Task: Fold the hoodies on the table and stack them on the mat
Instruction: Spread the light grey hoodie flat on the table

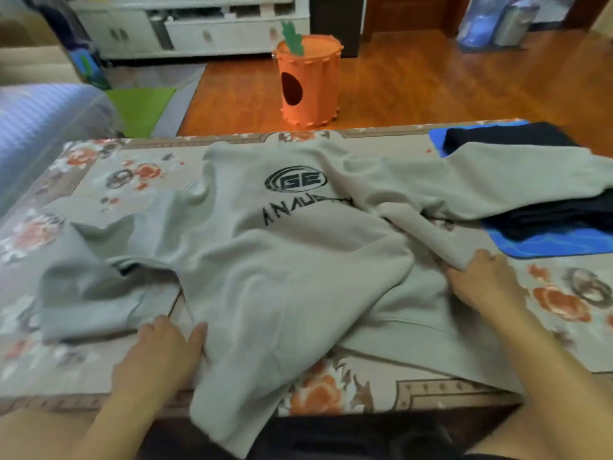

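The table (564, 330), covered in a floral-patterned cloth, fills the view from nine o'clock to three o'clock. Spread across most of it lies the grey hoodie (282, 260), printed side up and badly rumpled: one sleeve trails toward eight o'clock, the other runs out to two o'clock, where it drapes over the far side of the dark stack, and the hem spills off the near edge at six o'clock. By the look of it this one is only being laid out; no fold is made yet.

At three o'clock sits the blue mat (547, 249), and on it a dark folded garment (557, 214), which suggests at least one piece is already done and stacked. An orange carrot-shaped bin (308, 84) stands on the wooden floor at twelve o'clock, well apart from the table.

The left hand (162, 356) grips the hoodie's fabric near seven o'clock, thumb on top. The right hand (481, 280) pinches a bunched fold of the hoodie at four o'clock, fingers curled under the cloth.
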A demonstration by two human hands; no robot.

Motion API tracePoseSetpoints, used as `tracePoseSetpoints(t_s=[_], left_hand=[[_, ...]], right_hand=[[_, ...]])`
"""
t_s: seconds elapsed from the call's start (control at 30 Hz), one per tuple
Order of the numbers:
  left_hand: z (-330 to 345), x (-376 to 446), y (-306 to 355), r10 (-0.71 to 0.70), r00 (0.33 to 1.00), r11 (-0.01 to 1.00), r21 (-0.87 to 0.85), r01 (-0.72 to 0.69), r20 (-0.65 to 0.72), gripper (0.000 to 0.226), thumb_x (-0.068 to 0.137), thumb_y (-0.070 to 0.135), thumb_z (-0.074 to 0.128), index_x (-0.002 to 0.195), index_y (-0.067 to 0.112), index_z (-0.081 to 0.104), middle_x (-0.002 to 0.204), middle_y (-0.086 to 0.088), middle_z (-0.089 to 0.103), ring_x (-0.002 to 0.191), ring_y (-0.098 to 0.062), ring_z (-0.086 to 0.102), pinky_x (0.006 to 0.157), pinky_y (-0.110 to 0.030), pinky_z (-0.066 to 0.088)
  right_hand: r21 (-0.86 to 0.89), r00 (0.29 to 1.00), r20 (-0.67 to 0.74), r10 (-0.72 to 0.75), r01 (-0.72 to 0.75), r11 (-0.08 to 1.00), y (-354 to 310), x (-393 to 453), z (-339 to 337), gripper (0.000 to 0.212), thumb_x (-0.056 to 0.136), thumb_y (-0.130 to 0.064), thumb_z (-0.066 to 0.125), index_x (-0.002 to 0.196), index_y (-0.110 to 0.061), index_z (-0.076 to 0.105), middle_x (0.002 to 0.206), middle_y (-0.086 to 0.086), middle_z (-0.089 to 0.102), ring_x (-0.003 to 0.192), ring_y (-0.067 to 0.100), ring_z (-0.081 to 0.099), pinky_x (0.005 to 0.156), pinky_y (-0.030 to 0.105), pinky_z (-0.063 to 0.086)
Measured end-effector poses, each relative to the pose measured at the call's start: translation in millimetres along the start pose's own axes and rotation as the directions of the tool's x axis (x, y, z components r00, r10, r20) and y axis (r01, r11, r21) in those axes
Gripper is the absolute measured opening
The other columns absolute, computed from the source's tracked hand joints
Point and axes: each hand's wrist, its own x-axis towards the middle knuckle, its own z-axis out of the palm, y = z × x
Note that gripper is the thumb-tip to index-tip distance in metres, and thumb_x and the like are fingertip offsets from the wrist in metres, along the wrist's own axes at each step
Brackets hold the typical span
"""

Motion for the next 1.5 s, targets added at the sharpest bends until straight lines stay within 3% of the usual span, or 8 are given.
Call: tracePoseSetpoints(t_s=[0.27, 0.4, 0.57, 0.73, 0.93, 1.13, 1.33, 1.5], left_hand=[[-4.7, 11.8, 43.4, 0.245, 0.967, 0.966, -0.105, -0.237, 0.065, 0.032, 0.102, 0.039, 0.046, 0.098, 0.010, 0.060, 0.106, -0.014, 0.066, 0.096, -0.035, 0.062, 0.082, -0.038, 0.048], [-30.8, 40.0, 39.7, 0.134, 0.972, 0.938, -0.292, -0.187, -0.192, 0.031, 0.097, 0.010, 0.042, 0.127, 0.001, 0.047, 0.125, -0.032, 0.058, 0.113, -0.050, 0.058, 0.095, -0.049, 0.049], [-56.6, 44.7, 21.0, 0.090, 0.983, 0.864, -0.478, -0.157, -0.160, 0.043, 0.104, 0.042, 0.044, 0.129, 0.007, 0.046, 0.129, -0.028, 0.057, 0.105, -0.044, 0.058, 0.078, -0.043, 0.048], [-14.4, -30.3, 8.0, 0.165, 0.985, 0.853, -0.496, -0.163, -0.040, 0.079, 0.099, 0.052, 0.052, 0.158, 0.018, 0.013, 0.147, -0.023, 0.048, 0.131, -0.044, 0.050, 0.107, -0.049, 0.040], [-13.7, -58.4, 12.5, 0.177, 0.952, 0.691, -0.657, -0.300, -0.248, 0.052, 0.099, 0.008, 0.051, 0.142, 0.033, 0.034, 0.102, -0.008, 0.059, 0.096, -0.035, 0.059, 0.078, -0.036, 0.038], [-46.6, -23.3, -40.2, 0.241, 0.960, 0.955, 0.140, -0.260, 0.142, 0.052, 0.092, 0.027, 0.060, 0.140, 0.034, 0.043, 0.144, -0.012, 0.048, 0.122, -0.033, 0.054, 0.102, -0.042, 0.043], [-38.2, -14.3, -34.2, 0.410, 0.901, 0.902, -0.085, -0.424, -0.144, 0.032, 0.096, 0.046, 0.057, 0.124, 0.031, 0.063, 0.131, -0.007, 0.051, 0.124, -0.031, 0.045, 0.105, -0.043, 0.038], [-67.0, 41.3, -60.4, 0.197, 0.898, 0.913, -0.259, -0.314, -0.394, 0.047, 0.097, 0.038, 0.058, 0.140, 0.020, 0.054, 0.140, -0.013, 0.051, 0.130, -0.034, 0.044, 0.108, -0.047, 0.038]], right_hand=[[-0.006, 0.991, -0.087, -0.099, 0.099, 0.995, 3.6, -40.6, -5.6, 0.012, 0.095, -0.012, 0.046, 0.102, -0.008, 0.038, 0.085, 0.014, 0.047, 0.076, 0.034, 0.048, 0.065, 0.041, 0.040], [-0.130, 0.952, -0.187, -0.243, 0.222, 0.966, 30.6, -21.3, -38.3, 0.018, 0.092, -0.014, 0.054, 0.094, -0.012, 0.037, 0.086, 0.022, 0.056, 0.083, 0.043, 0.056, 0.065, 0.043, 0.040], [-0.367, 0.961, -0.043, -0.272, 0.238, 0.899, 31.9, -12.3, -49.8, 0.059, 0.089, -0.036, 0.069, 0.134, -0.009, 0.041, 0.120, 0.025, 0.051, 0.105, 0.045, 0.053, 0.081, 0.049, 0.048], [-0.233, 0.682, -0.290, -0.671, 0.630, 0.741, 5.8, -70.5, -7.7, 0.054, 0.082, -0.021, 0.071, 0.131, -0.005, 0.056, 0.129, 0.023, 0.048, 0.108, 0.046, 0.049, 0.090, 0.056, 0.047], [-0.218, 0.498, 0.410, -0.764, 0.867, 0.448, -18.1, -132.5, 33.5, 0.085, 0.085, -0.083, 0.022, 0.157, -0.041, 0.004, 0.166, -0.003, 0.001, 0.152, 0.025, 0.002, 0.124, 0.047, 0.015], [-0.092, 0.326, 0.571, -0.753, 0.937, 0.336, -47.9, -160.5, 9.9, 0.059, 0.089, -0.018, 0.056, 0.142, -0.038, 0.039, 0.122, -0.008, 0.044, 0.108, 0.021, 0.053, 0.080, 0.031, 0.042], [-0.036, 0.273, 0.872, -0.406, 0.862, 0.505, -100.2, -147.0, -46.6, 0.066, 0.085, -0.064, 0.065, 0.144, -0.042, 0.045, 0.118, -0.020, 0.060, 0.107, 0.005, 0.058, 0.091, 0.021, 0.046], [0.105, 0.419, 0.403, -0.814, 0.862, 0.496, -212.9, -123.6, -41.6, 0.042, 0.099, -0.044, 0.054, 0.139, -0.032, 0.053, 0.126, -0.011, 0.061, 0.103, 0.011, 0.059, 0.092, 0.027, 0.045]])
